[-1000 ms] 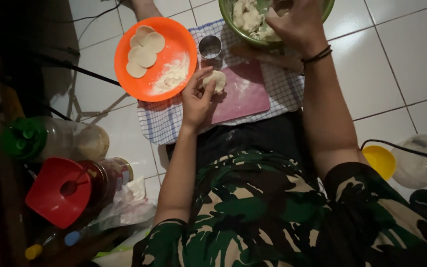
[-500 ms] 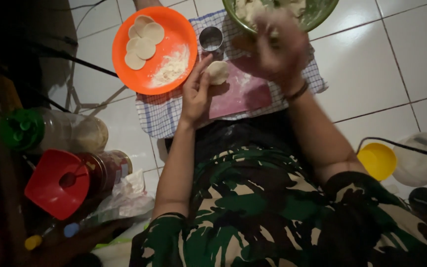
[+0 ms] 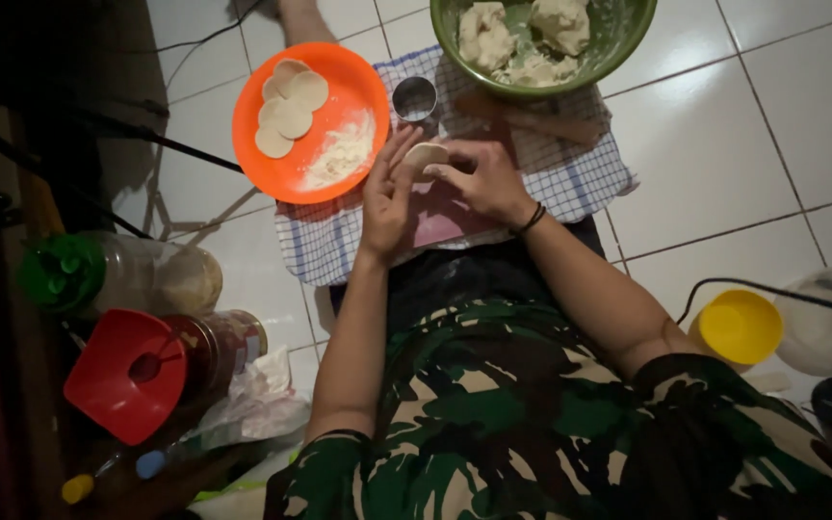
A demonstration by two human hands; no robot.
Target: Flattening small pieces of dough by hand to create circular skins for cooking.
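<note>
I'm seeing pale cream dough (image 3: 426,154) showing between my hands, lying over a pink board (image 3: 440,220) on a blue-and-white checked cloth (image 3: 570,178). An orange plate (image 3: 339,91) is carrying off-white dough rounds (image 3: 289,106) and white flour (image 3: 344,154). A green bowl (image 3: 628,39) is holding cream lumps, and I'm wearing green, brown and tan camouflage (image 3: 532,424)

Four flat round pale dough discs (image 3: 288,108) lie on one orange plastic plate (image 3: 358,87). One green bowl (image 3: 628,39) holds about three dough lumps (image 3: 485,39). Two lidded jars (image 3: 161,279) lie nearby.
</note>
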